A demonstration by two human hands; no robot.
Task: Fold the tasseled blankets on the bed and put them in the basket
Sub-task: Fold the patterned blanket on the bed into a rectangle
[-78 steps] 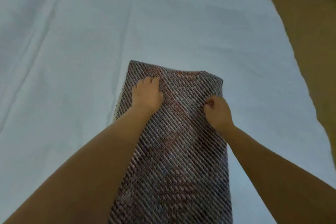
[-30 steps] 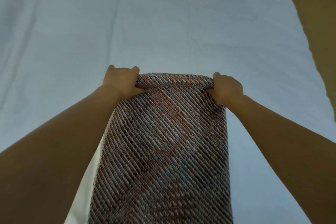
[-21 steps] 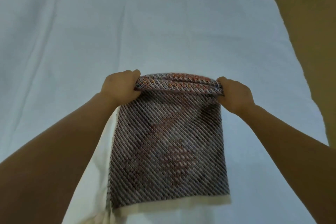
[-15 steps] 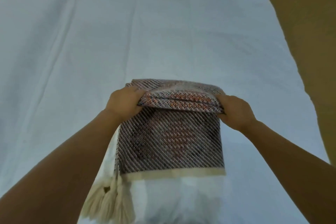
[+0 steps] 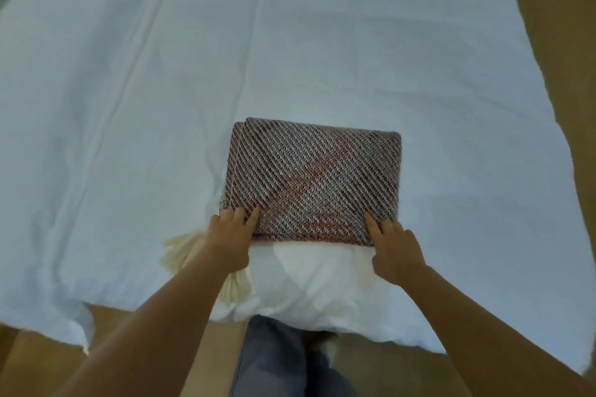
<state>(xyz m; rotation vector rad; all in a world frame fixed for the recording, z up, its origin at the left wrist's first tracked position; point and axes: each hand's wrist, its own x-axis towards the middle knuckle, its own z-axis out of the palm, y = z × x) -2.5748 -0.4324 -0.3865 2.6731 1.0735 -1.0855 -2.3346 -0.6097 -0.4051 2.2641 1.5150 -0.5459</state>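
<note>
- half a second ago both hands held the far fold of the blanket (image 5: pixel 316 177) lifted over its lower half, with a cream border showing along the near edge; now that fold is down and drawn to the near edge, and the border is covered.
- further back the blanket lay as a long strip running toward the person; now it is a short, thick rectangle, several layers showing at its left side.
- the blanket lies flat on the white sheet (image 5: pixel 129 106) of the bed, close to the near edge and a little right of the middle, its diagonal stripes facing up.
- cream tassels (image 5: pixel 182 250) stick out from under its near left corner and spread over the sheet beside the left wrist.
- the left hand (image 5: pixel 230 242) rests on the near left corner, its fingers (image 5: pixel 240 217) lying fairly straight on top of the weave, pressing it down.
- the right hand (image 5: pixel 395 251) rests on the near right corner in the same way, its fingers (image 5: pixel 371 224) stretched out on the cloth.
- the hands are apart, one at each near corner; whether a thumb is tucked under the edge cannot be told.
- just behind the hands a brighter white stretch of cloth (image 5: pixel 306 284) hangs over the bed's edge.
- below it the person's grey-blue trousers (image 5: pixel 274 358) show, with tan floor (image 5: pixel 564 26) to the right of the bed.
</note>
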